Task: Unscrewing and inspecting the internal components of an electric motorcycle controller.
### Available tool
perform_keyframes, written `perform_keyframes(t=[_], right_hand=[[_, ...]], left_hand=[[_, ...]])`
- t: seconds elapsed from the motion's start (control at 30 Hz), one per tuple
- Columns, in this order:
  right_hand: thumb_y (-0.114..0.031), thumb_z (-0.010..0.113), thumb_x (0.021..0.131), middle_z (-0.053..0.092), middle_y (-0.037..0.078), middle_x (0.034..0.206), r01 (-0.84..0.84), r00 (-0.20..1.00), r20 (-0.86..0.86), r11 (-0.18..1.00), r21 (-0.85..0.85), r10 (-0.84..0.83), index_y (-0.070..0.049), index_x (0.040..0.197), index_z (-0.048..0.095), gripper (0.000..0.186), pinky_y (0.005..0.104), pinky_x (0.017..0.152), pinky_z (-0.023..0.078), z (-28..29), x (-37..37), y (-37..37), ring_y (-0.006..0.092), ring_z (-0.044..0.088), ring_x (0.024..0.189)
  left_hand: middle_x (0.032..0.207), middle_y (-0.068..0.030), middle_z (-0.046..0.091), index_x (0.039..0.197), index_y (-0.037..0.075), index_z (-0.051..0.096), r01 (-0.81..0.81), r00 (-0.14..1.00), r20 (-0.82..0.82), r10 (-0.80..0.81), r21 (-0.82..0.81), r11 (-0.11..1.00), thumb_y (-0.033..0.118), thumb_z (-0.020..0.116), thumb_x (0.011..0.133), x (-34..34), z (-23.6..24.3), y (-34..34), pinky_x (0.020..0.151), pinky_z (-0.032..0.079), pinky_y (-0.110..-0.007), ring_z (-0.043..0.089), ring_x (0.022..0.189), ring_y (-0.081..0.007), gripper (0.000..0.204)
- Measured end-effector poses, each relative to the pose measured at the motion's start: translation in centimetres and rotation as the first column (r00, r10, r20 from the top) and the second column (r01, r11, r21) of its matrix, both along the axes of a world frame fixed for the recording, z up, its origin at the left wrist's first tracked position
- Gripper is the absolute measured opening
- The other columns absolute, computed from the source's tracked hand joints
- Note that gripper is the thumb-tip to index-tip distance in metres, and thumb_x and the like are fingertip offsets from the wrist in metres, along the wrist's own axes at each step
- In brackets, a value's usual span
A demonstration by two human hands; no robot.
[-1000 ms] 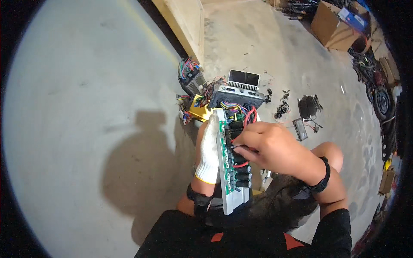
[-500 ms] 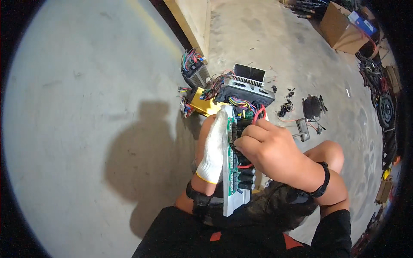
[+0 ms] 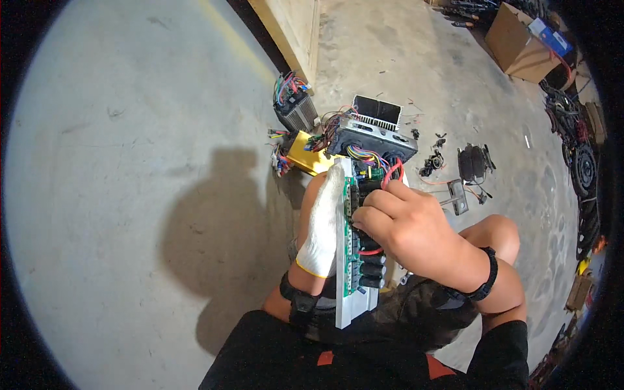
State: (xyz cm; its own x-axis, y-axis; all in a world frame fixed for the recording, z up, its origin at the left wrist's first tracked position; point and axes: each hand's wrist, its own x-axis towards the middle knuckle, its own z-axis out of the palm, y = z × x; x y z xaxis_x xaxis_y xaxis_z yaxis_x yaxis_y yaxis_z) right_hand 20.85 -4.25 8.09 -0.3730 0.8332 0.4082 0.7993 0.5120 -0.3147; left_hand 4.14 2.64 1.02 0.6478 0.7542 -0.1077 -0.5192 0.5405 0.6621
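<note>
My left hand (image 3: 320, 227), in a white knitted glove, lies along the left side of a motor controller's circuit board (image 3: 348, 244) and grips it. The board is green, fixed to a pale metal plate (image 3: 353, 311), and carries a row of black capacitors (image 3: 372, 269). My bare right hand (image 3: 406, 221) is closed over the board's middle, thumb and fingertips pressed together at the components; whatever they pinch is hidden. Red thick wires (image 3: 392, 173) and thin coloured wires (image 3: 366, 156) run from the board's far end to a black end cover (image 3: 375, 138).
Beyond the board lie a finned metal housing (image 3: 377, 113), a yellow box (image 3: 309, 153) and a grey finned controller (image 3: 296, 110) with loose wires. To the right are black parts (image 3: 474, 162) and a metal bracket (image 3: 457, 197). A cardboard box (image 3: 522, 49) and cable heaps line the far right.
</note>
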Motion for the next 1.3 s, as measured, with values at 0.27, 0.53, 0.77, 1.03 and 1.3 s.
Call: perform_keyframes(t=[0.27,0.53,0.77,1.03,1.3], right_hand=[[-0.014,0.067,0.077,0.059,0.002,0.088,-0.001,1.0,0.002,1.0,-0.018,0.001,-0.009,0.09,0.065,0.013,0.0324,0.064,0.056,-0.1,-0.1,0.3,0.0208,0.061,0.083],[-0.015,0.067,0.078,0.06,0.002,0.091,-0.012,1.0,-0.001,1.0,-0.015,0.011,-0.009,0.095,0.068,0.018,0.0317,0.065,0.056,-0.3,-0.1,0.4,0.0203,0.062,0.084],[-0.013,0.074,0.078,0.064,0.004,0.092,-0.019,1.0,-0.024,0.999,-0.03,0.018,-0.008,0.097,0.07,0.02,0.0354,0.066,0.055,0.0,-0.3,0.3,0.0233,0.063,0.082],[-0.014,0.067,0.077,0.057,0.004,0.089,0.046,0.999,0.001,0.998,-0.033,-0.046,-0.007,0.094,0.065,0.018,0.0331,0.063,0.056,-0.3,-0.7,0.0,0.0217,0.062,0.084],[-0.01,0.081,0.081,0.06,0.005,0.088,0.045,0.999,-0.007,0.994,-0.095,-0.046,-0.007,0.094,0.068,0.018,0.0366,0.064,0.054,-0.2,-0.6,0.0,0.0245,0.063,0.081]], left_hand=[[0.136,-0.009,0.066,0.145,0.007,0.056,-0.052,0.998,0.021,0.054,-0.062,0.997,0.032,0.029,0.119,0.0,-0.7,0.1,0.111,0.05,-0.039,0.063,0.122,-0.0217,0.045],[0.136,-0.0096,0.066,0.146,0.007,0.055,-0.058,0.998,-0.009,0.058,-0.065,0.996,0.032,0.03,0.119,-0.1,-0.8,0.1,0.11,0.051,-0.039,0.064,0.121,-0.0217,0.045],[0.136,-0.0101,0.066,0.146,0.007,0.056,-0.027,0.997,0.065,0.039,-0.173,0.985,0.033,0.031,0.119,-0.3,-0.8,0.2,0.11,0.051,-0.04,0.064,0.121,-0.0224,0.045],[0.14,-0.0114,0.063,0.151,0.004,0.051,-0.077,0.996,-0.049,0.071,-0.121,0.99,0.027,0.028,0.119,-0.1,-0.3,-0.2,0.116,0.046,-0.04,0.059,0.128,-0.0222,0.045],[0.1,-0.0055,0.07,0.12,0.003,0.066,-0.169,0.972,-0.185,0.147,-0.107,0.98,0.026,0.038,0.117,1.0,2.4,-0.3,0.073,0.057,-0.028,0.067,0.085,-0.0115,0.037]])
